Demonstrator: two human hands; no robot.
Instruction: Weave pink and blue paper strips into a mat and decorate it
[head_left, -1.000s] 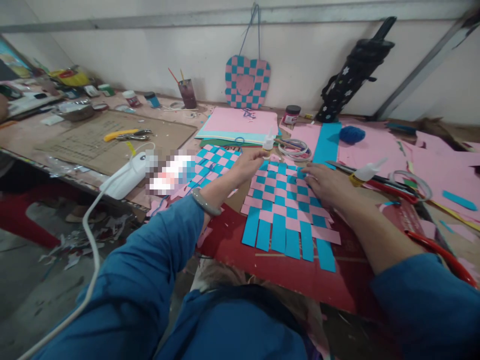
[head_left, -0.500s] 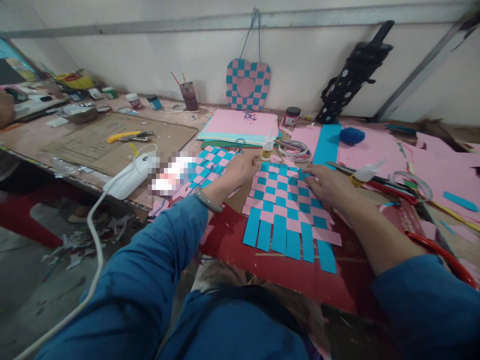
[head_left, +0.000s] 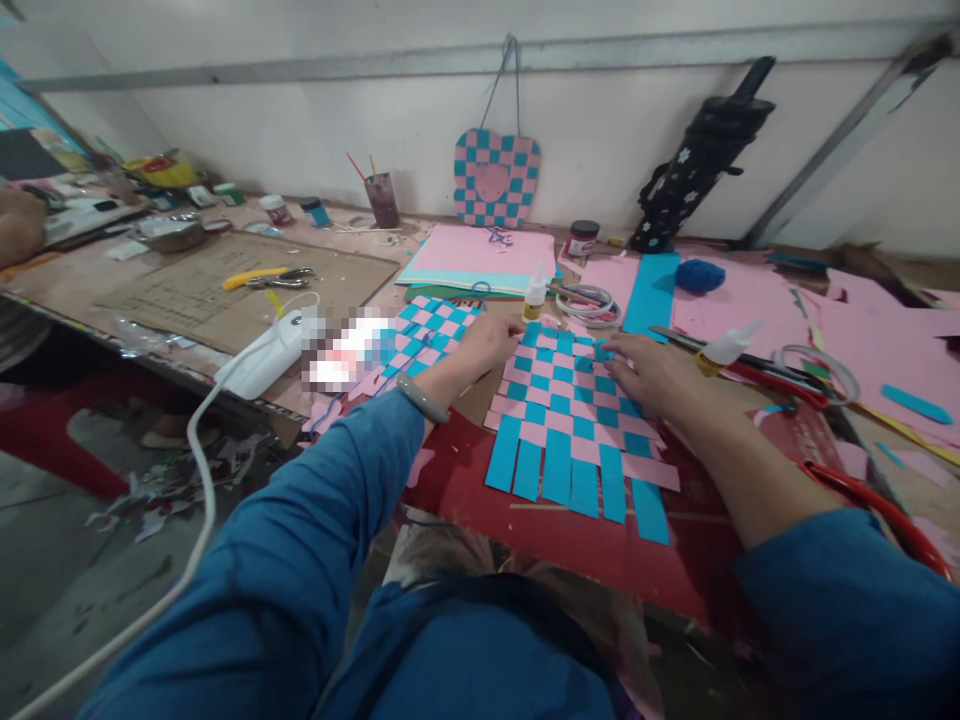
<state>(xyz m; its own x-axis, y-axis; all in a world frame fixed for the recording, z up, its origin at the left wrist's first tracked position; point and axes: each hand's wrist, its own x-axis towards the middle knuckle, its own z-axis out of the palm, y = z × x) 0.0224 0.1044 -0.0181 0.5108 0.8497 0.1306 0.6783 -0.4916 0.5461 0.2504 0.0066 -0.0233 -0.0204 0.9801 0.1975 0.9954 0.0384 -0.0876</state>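
Observation:
In front of me a checkered mat woven from pink and blue paper strips lies on a red board. Loose blue strip ends fan out along its near edge, and one pink end sticks out at the right. My left hand is at the mat's upper left edge, its fingertips closed together on the paper there. Over the upper right edge rests my right hand, fingers apart and touching the strips. Its palm side is hidden. A second woven piece with blue cord lies left of my left hand.
Glue bottles stand behind the mat and lie by my right hand. Scissors, a blue yarn ball and pink paper lie rightward. A white power strip and yellow-handled pliers are leftward. Another person's hand shows far left.
The camera view has tilted slightly, so the background sits a little lower. Both hands stay at the mat's upper edges, with only slight finger movement; the mat looks the same.

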